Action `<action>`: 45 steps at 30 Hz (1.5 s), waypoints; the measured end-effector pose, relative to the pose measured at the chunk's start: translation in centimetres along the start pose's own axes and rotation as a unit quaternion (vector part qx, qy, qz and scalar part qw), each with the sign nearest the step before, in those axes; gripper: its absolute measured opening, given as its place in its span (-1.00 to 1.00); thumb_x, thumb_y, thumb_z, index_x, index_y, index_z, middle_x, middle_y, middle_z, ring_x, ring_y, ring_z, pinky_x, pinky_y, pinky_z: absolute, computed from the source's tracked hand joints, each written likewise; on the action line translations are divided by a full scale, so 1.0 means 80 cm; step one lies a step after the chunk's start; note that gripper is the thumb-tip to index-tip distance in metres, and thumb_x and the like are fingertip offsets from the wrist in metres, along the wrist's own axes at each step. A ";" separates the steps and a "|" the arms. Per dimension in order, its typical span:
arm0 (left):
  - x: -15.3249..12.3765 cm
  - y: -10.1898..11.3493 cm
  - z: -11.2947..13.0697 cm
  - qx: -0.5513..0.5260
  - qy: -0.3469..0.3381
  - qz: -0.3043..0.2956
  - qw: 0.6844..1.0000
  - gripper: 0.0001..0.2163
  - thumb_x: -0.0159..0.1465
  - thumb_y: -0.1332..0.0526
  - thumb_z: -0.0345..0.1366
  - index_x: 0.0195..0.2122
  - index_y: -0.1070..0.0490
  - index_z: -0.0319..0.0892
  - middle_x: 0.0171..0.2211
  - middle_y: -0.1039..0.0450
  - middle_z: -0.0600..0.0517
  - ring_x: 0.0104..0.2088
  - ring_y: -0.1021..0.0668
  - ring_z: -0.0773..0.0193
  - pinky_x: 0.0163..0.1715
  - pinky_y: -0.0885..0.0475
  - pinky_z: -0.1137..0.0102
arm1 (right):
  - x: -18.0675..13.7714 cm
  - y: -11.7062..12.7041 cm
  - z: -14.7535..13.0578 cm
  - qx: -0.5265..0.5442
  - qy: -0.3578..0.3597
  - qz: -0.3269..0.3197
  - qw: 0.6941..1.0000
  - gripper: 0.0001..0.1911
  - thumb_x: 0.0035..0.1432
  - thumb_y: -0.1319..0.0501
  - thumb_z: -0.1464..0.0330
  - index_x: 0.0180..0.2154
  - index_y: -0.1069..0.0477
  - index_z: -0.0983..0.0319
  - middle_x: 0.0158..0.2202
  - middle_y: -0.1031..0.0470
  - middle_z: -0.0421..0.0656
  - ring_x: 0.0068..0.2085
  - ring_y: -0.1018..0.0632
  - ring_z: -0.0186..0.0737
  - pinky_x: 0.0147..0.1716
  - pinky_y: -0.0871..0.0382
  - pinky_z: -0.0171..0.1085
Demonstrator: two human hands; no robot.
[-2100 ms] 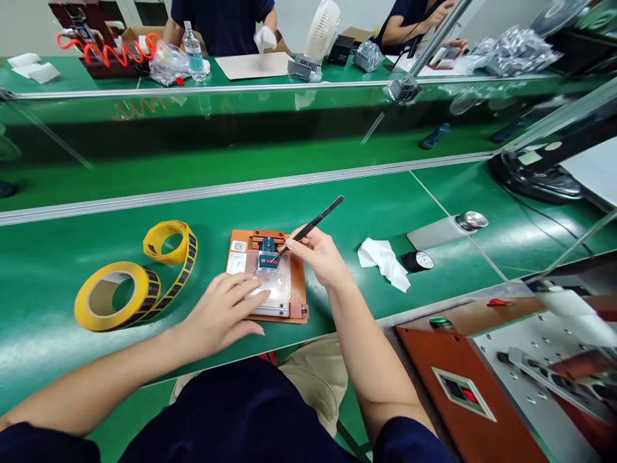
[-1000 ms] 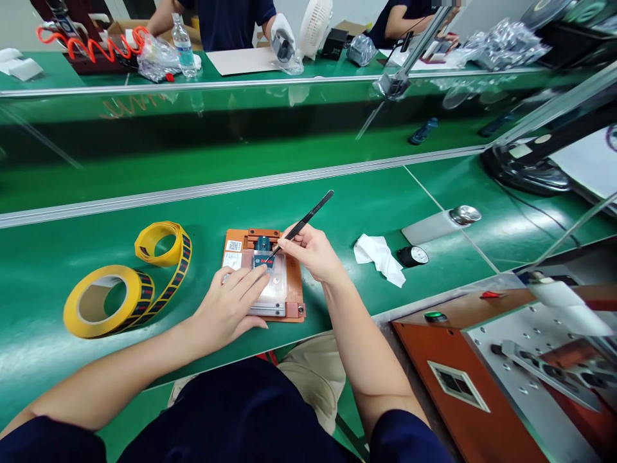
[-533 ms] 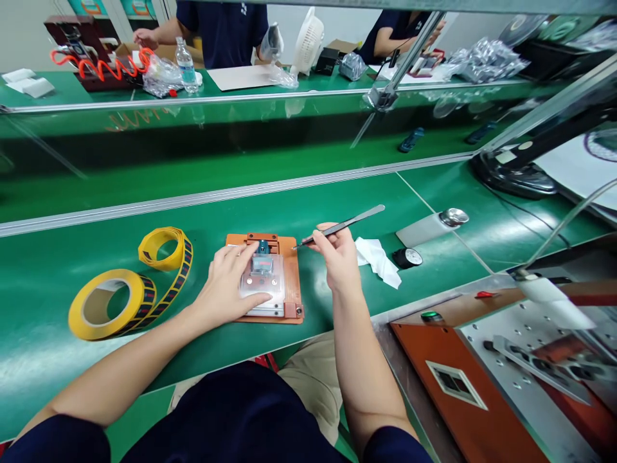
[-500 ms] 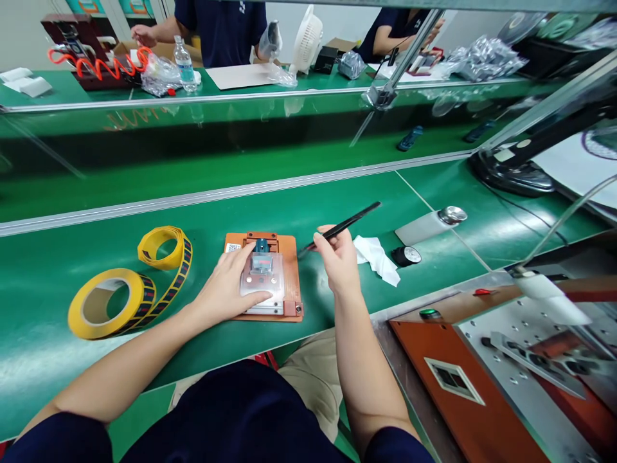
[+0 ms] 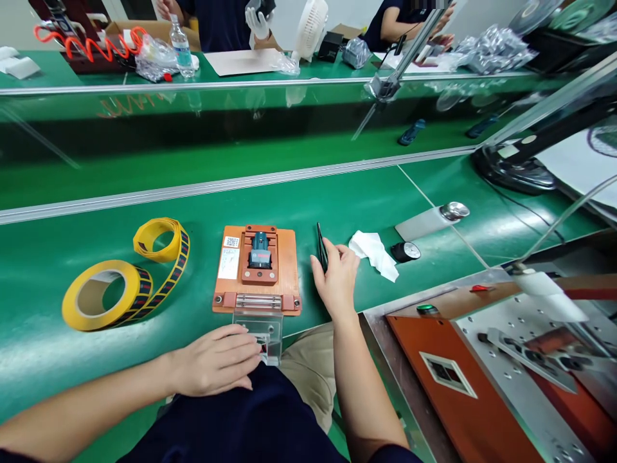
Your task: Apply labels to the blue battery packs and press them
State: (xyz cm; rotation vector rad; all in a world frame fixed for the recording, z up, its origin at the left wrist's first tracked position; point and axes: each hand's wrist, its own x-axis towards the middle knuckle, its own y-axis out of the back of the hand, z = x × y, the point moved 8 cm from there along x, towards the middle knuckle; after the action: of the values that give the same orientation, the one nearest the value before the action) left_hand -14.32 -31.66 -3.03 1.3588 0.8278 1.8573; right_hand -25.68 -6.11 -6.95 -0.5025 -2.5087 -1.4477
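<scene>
An orange fixture (image 5: 289, 270) lies on the bench with a small dark blue plastic housing (image 5: 260, 243) seated in its central recess. Its hinged clear cover (image 5: 274, 334) is swung down toward my body, past the bench's front edge. My left hand (image 5: 219, 363) rests along this cover, fingers stretched out flat and partly hiding it. To the right of the fixture, my right hand (image 5: 336, 273) pinches slim black tweezers (image 5: 322, 247) between thumb and fingers, low over the green surface. Left of the fixture is a yellow-edged roll of labels (image 5: 101, 299), partly unwound into a smaller coil.
A crumpled white tissue (image 5: 373, 254), a round black gauge (image 5: 405, 251) and a white bottle (image 5: 424, 223) lie to the right. A machine with an orange plate (image 5: 453, 411) stands at lower right. Beyond the metal rail (image 5: 216, 194), other people work at another bench.
The clear cover has swung off the housing toward me, with my left hand following it down. My right hand has lowered, and the tweezers have turned from slanting right to pointing away from me.
</scene>
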 end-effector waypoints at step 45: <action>0.114 0.045 -0.204 -0.554 0.416 0.281 0.664 -0.54 0.10 -0.49 -0.12 -0.02 -0.54 -0.22 -0.20 -0.61 -0.09 -0.26 -0.60 0.25 -0.23 -0.52 0.43 | 0.015 0.038 -0.141 0.340 0.031 -0.120 0.932 -0.49 0.19 -0.31 0.09 0.08 -0.31 0.18 -0.06 -0.55 -0.09 -0.10 -0.59 -0.13 -0.10 -0.46 -0.18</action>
State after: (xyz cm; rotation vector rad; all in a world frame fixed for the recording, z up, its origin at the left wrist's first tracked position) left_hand -32.63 -27.79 0.60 -0.1405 -0.5332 2.7198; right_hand -25.57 -14.23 1.50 -0.0216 -2.8511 -0.5436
